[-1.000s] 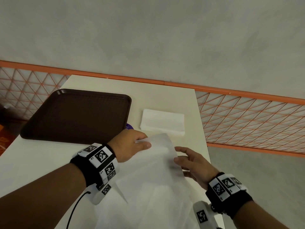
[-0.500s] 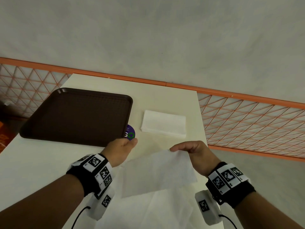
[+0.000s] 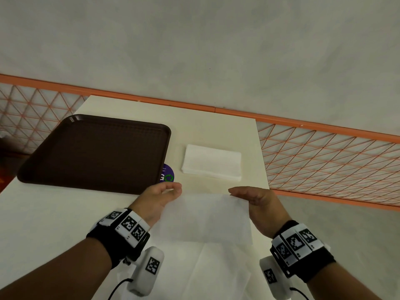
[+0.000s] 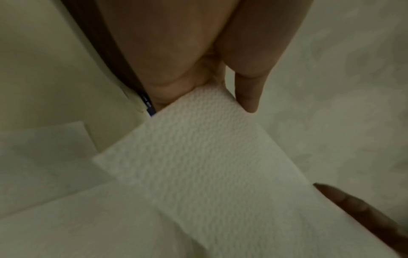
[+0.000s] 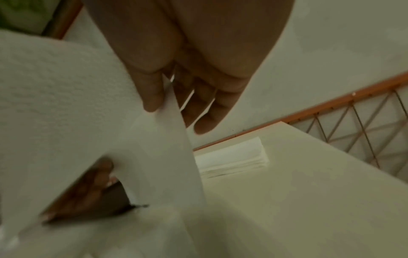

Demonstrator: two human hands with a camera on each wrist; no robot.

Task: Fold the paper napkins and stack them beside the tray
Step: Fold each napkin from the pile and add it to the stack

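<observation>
A white paper napkin (image 3: 207, 217) hangs stretched between my two hands above the near part of the table. My left hand (image 3: 164, 191) pinches its far left corner, and my right hand (image 3: 244, 193) pinches its far right corner. In the left wrist view the napkin (image 4: 198, 157) runs from under my thumb. In the right wrist view the thumb lies on the napkin (image 5: 66, 104) with the fingers behind it. A stack of folded napkins (image 3: 212, 162) lies just right of the brown tray (image 3: 93, 152). More unfolded napkins (image 3: 216, 269) lie under my hands.
The cream table (image 3: 207, 122) ends close to the right of the stack. An orange lattice railing (image 3: 324, 161) runs behind and beside it. A purple round sticker (image 3: 167, 175) shows at the tray's near right corner.
One second ago both hands worked on a napkin over the pile. Since then they have drawn apart and lifted it, so it now hangs flat and taut between them.
</observation>
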